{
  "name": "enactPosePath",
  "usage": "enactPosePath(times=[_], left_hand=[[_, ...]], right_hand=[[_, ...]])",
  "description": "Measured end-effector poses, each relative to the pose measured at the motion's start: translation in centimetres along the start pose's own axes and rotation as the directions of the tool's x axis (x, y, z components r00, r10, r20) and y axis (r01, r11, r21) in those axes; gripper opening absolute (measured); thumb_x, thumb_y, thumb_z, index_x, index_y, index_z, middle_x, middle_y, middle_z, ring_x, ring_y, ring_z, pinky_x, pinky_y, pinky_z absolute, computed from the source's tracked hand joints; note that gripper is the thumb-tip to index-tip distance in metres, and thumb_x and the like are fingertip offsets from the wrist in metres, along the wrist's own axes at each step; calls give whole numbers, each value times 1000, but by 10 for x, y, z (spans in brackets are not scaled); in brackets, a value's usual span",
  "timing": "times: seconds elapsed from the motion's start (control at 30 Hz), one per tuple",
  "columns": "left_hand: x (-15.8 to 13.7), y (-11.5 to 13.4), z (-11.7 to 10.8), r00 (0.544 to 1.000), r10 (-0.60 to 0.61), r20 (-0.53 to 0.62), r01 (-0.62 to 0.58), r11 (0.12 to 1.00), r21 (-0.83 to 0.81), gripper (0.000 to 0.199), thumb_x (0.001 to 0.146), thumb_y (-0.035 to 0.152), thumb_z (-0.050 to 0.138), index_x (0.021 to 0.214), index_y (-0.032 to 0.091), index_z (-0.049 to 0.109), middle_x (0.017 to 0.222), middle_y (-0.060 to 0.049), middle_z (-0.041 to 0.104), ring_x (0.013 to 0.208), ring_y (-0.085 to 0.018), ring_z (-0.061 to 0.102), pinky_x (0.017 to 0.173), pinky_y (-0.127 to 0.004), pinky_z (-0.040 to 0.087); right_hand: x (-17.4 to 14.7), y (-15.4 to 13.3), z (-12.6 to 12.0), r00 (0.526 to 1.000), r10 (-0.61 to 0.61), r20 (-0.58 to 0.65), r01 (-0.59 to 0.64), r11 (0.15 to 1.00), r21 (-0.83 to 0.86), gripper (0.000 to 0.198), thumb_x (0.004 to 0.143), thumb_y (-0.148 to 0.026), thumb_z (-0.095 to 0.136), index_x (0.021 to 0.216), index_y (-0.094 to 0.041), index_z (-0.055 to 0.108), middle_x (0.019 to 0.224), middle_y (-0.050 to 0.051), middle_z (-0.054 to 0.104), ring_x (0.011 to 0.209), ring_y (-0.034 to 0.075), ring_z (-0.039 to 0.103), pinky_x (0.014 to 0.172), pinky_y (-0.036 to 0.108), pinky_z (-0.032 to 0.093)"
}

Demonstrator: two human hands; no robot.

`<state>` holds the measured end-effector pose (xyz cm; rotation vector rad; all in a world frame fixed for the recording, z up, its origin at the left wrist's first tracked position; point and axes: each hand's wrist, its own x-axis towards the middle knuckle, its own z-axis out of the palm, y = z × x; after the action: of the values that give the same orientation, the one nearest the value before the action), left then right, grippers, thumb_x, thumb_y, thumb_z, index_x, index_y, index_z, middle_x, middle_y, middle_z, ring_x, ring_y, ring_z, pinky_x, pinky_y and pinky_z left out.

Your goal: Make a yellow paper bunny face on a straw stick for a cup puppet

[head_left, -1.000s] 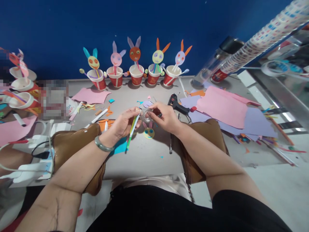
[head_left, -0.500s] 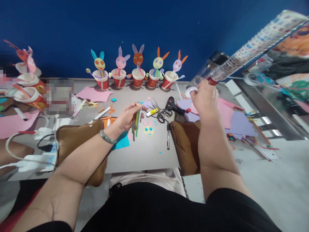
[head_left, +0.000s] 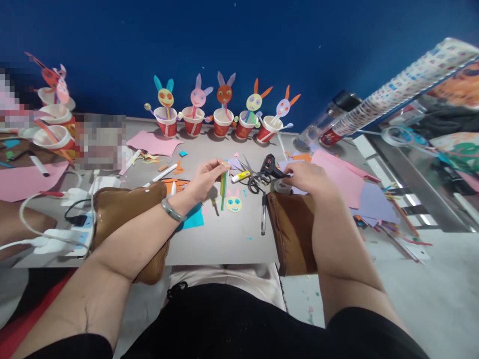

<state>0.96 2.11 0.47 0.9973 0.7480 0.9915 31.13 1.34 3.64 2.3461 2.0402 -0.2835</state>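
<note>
My left hand (head_left: 209, 180) is closed, pinching narrow green and pale paper strips (head_left: 223, 192) that hang upright above the table. Just right of the strips lies a yellow paper rabbit face (head_left: 234, 203) with pink ears and blue eyes. My right hand (head_left: 305, 177) grips a whitish, translucent roll of tape (head_left: 282, 186) at the top edge of the right brown cushion (head_left: 294, 224). Beside that roll are a black glue gun (head_left: 272, 167) and black-handled scissors (head_left: 255, 175). A yellow glue stick (head_left: 240, 176) and a black pen (head_left: 264, 214) lie between my hands.
Along the blue wall stand several red cups (head_left: 223, 124) with paper rabbits in them. A long stack of paper cups (head_left: 392, 94) leans at the right. Coloured paper (head_left: 339, 174) lies under my right forearm. At left are another brown cushion (head_left: 129, 214) and a power strip (head_left: 80, 229).
My right hand has come down and nearer from beside the cup stack, bringing the roll of tape to the right cushion. My left hand still pinches the strips; the view has shifted slightly.
</note>
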Motion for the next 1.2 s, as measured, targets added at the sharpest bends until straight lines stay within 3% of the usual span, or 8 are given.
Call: enactPosePath(times=[0.07,0.13,0.23,0.4,0.57,0.77,0.9,1.2], left_hand=[[1,-2,-1,999,39,8,-39,998,50,26,76,35,80,69,16,65,63,4,56,59,-7,47,59,-21,38],[1,-4,-2,998,67,13,-68,994,89,25,79,35,78,69,16,65,62,3,55,59,-7,46,59,-21,36],[0,-3,-3,996,94,8,-94,988,124,26,79,37,76,69,16,65,61,4,53,59,-7,44,59,-22,35],[0,-2,-2,998,64,13,-65,993,98,27,77,38,78,67,16,66,60,4,55,55,-7,45,55,-22,36],[0,-6,0,1000,-18,26,18,1000,8,26,73,39,80,73,15,69,65,1,64,59,-9,58,59,-22,46],[-2,-4,3,987,-138,78,142,988,-57,23,68,35,81,69,16,68,64,-1,66,58,-13,63,57,-25,51],[-3,-4,2,979,-199,54,203,976,-74,16,69,29,78,68,16,68,63,-1,65,56,-12,62,56,-25,51],[-3,-5,1,973,-215,87,223,969,-102,30,67,39,84,68,15,68,66,-3,68,58,-12,64,58,-25,54]], right_hand=[[-7,-18,-2,993,-74,-91,80,995,67,13,71,-25,81,80,-21,72,82,7,70,75,23,61,66,34,40],[-15,-44,1,963,-212,-164,250,932,263,12,76,-29,78,82,-20,72,79,6,71,67,19,58,62,33,39],[-25,-87,14,929,-295,-224,369,684,630,25,84,-43,72,89,-19,69,71,2,69,55,13,54,55,29,40],[-22,-128,44,937,-303,-172,256,265,930,46,73,-60,80,86,-18,63,68,-3,64,52,9,52,51,25,44],[-8,-127,59,943,-326,-65,89,60,994,49,67,-58,86,80,-19,60,63,-6,59,50,6,48,46,22,38],[-3,-122,59,902,-430,34,-48,-21,999,51,61,-51,92,75,-19,55,59,-8,56,47,5,46,45,20,35],[-3,-119,60,887,-462,24,-30,-5,1000,50,62,-51,91,76,-20,55,59,-8,57,47,5,47,45,20,36],[-9,-119,61,889,-457,5,-5,1,1000,51,67,-59,86,79,-20,55,61,-8,59,47,6,47,46,21,38]])
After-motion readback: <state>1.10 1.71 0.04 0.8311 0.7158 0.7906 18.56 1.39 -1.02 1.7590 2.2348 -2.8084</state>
